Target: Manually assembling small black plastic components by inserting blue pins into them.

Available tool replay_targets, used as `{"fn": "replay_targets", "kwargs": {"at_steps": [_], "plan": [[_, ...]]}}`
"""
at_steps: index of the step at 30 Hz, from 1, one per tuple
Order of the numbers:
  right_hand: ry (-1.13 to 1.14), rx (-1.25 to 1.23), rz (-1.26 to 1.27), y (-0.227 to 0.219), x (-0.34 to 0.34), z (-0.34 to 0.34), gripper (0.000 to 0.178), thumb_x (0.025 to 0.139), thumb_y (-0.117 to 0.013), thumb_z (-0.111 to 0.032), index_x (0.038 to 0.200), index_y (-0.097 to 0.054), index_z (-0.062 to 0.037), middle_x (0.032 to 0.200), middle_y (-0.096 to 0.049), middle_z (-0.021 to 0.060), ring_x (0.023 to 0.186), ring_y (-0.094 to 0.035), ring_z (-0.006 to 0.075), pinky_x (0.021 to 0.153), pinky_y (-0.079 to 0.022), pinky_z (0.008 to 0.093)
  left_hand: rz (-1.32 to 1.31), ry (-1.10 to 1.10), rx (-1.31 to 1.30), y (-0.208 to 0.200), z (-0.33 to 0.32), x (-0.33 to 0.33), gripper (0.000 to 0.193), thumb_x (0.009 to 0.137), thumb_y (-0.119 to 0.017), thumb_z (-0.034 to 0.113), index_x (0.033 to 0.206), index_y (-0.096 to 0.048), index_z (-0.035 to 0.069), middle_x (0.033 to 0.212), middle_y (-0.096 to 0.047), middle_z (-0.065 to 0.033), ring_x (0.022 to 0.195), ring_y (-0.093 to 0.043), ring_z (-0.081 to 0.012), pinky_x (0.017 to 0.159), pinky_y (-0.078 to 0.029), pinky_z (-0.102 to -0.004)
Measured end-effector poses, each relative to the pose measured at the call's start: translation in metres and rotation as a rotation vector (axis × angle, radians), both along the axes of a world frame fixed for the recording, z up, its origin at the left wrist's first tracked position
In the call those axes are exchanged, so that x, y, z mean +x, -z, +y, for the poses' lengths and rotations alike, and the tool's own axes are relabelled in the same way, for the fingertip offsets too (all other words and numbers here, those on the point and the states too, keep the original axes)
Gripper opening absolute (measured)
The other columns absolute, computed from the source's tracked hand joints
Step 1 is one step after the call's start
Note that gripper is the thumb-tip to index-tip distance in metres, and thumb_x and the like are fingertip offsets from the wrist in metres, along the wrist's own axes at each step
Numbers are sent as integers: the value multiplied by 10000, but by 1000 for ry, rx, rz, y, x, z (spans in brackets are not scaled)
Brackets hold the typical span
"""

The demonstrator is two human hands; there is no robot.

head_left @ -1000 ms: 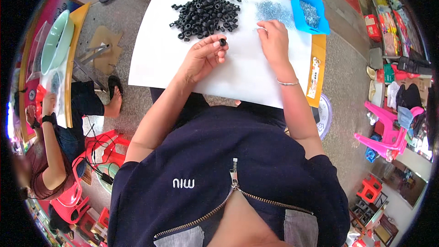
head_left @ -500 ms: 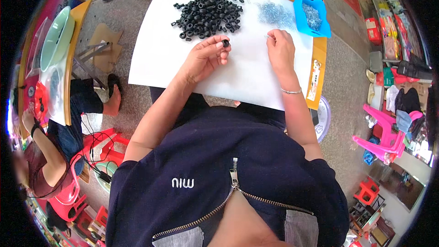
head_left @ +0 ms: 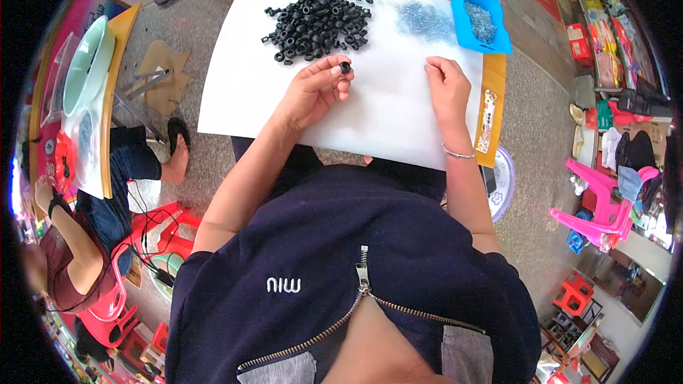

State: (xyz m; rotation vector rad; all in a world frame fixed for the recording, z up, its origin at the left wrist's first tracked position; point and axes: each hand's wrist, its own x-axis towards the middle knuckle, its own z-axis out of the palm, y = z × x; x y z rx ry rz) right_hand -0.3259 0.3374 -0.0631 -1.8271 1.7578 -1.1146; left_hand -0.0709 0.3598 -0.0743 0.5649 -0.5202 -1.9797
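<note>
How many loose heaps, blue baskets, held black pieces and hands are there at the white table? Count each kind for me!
Loose heaps: 2, a black heap and a clear bluish heap
Blue basket: 1
Black piece held: 1
Hands: 2, left hand and right hand
Total: 6

Left hand (head_left: 309, 96) is just on the near side of the black pile (head_left: 318, 25), thumb and finger pinching one black part (head_left: 345, 67)! Right hand (head_left: 448, 92) sits nearer and to the pile's right, fingertips together, anything between them too small to make out. Right of the pile, clear bits (head_left: 425, 20) lie scattered; farther right, a blue basket (head_left: 492, 48) holds more. Well left of the pile, a co-worker (head_left: 77, 252) sits.
</note>
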Motion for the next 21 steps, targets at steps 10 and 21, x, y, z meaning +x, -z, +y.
{"fn": "replay_targets", "kwargs": {"at_steps": [10,21], "plan": [[-38,-145,362,4,-7,-5,46,788,-609,-65,823,-602,-37,805,-584,119,805,-542,301,740,-437,391,-39,0,-43,-1,-1,0,265,890,-575,135,1116,-520,10,930,-543,-79,717,-552,-105,647,-493,-245],[-226,-170,178,1,21,-1,50,792,-574,-20,841,-573,-19,821,-562,129,798,-545,302,730,-444,389,-2,21,-2,-2,4,-2,175,897,-542,85,1065,-541,36,940,-588,-92,710,-571,-127,629,-499,-251]]}}
